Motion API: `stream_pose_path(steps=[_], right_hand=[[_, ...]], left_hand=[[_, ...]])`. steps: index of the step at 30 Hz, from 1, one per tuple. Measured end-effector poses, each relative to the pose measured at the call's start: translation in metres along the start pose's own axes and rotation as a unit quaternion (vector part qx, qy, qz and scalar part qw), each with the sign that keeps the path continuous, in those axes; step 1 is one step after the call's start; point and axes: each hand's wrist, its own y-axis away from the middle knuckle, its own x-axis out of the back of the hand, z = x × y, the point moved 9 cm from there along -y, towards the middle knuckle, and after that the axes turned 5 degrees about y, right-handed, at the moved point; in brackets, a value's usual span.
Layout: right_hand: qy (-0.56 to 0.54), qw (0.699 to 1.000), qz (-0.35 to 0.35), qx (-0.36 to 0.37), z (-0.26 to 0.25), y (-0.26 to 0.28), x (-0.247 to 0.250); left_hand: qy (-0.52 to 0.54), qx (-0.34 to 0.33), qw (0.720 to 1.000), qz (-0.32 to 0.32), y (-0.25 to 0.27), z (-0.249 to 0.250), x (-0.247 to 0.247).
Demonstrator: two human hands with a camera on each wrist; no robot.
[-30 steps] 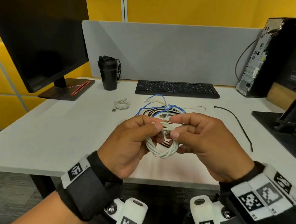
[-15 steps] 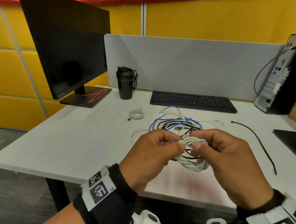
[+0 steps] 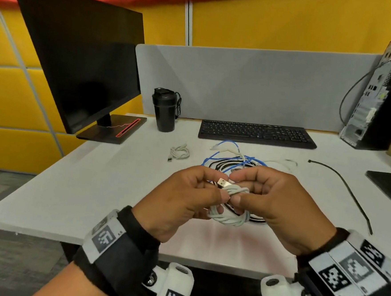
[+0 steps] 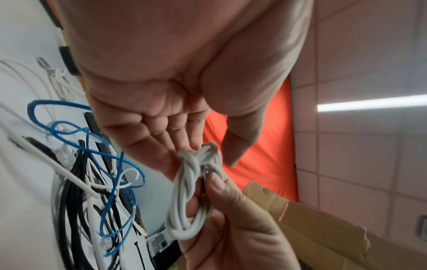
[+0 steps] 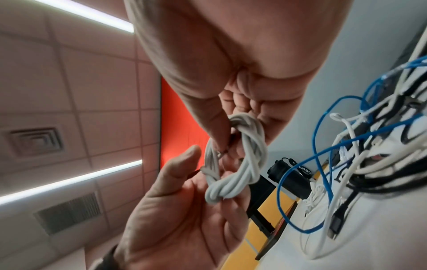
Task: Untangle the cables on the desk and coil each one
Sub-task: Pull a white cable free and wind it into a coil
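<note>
coil [image 3: 228, 216]: soft, light, springy; hold its wrapped top.
left hand [image 3: 181, 202]: pinches coil.
right hand [image 3: 273, 206]: pinches coil above pile [image 3: 233, 162].

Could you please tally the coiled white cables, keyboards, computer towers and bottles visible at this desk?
Coiled white cables: 2, one held by the left hand and right hand, one lying on the pale grey desk
Black keyboards: 1
Black computer towers: 1
Black plastic shaker bottles: 1
Total: 5

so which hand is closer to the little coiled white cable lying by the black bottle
Left. The left hand is just in front of the small coiled cable; the right hand is farther off to its right.
</note>
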Motion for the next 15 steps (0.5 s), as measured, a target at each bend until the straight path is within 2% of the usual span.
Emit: stream_pose_path(steps=[2, 6, 8, 11, 15], right_hand=[[0.004, 1.000, -0.002, 0.003, -0.001, 0.000, -0.001], [-0.073, 0.997, -0.009, -0.001, 0.000, 0.002, 0.000], [-0.091, 0.996, 0.006, -0.001, -0.001, 0.004, 0.002], [-0.140, 0.990, 0.012, -0.003, -0.003, 0.009, 0.005], [-0.182, 0.983, 0.001, 0.002, -0.007, 0.014, 0.006]], left_hand=[[-0.004, -0.009, 1.000, 0.009, -0.001, -0.001, -0.001], [0.065, 0.010, 0.996, 0.055, -0.003, -0.008, 0.005], [0.112, 0.043, 0.992, 0.047, -0.002, -0.014, 0.001], [0.176, 0.087, 0.981, -0.002, 0.001, -0.023, -0.014], [0.228, 0.102, 0.968, -0.033, 0.003, -0.026, -0.024]])
